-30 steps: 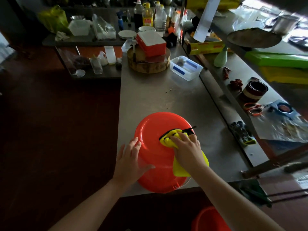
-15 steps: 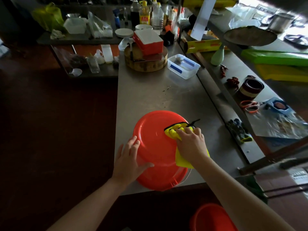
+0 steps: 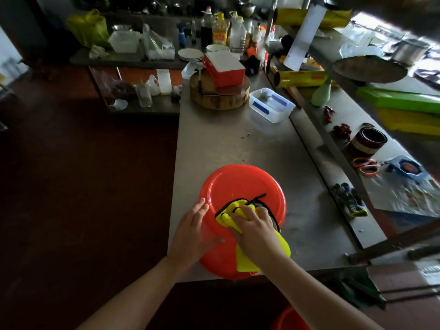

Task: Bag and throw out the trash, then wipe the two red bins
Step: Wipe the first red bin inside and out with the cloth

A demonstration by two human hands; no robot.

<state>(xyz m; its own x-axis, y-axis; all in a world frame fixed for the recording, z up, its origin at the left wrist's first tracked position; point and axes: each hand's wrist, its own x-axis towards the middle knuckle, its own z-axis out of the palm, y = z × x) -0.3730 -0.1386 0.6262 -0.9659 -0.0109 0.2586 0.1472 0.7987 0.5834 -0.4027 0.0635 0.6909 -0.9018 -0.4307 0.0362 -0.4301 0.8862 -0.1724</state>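
The bin (image 3: 240,182) is showing bright orange-red; the cloth (image 3: 247,262) is showing yellow with black edging. At twelve o'clock a box (image 3: 228,75) is showing red under a white lid (image 3: 222,60); at one o'clock a clear tub (image 3: 273,115) is showing blue clips (image 3: 260,107).

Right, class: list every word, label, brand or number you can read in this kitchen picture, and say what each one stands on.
Nothing here can be read for certain.
Yellow bottle label: red print, too blurred to read.
Yellow wrap box: red print, too blurred to read.
White sheet at the lower right edge: dark lines, too small to read.
Red bin and yellow cloth: no text shows.
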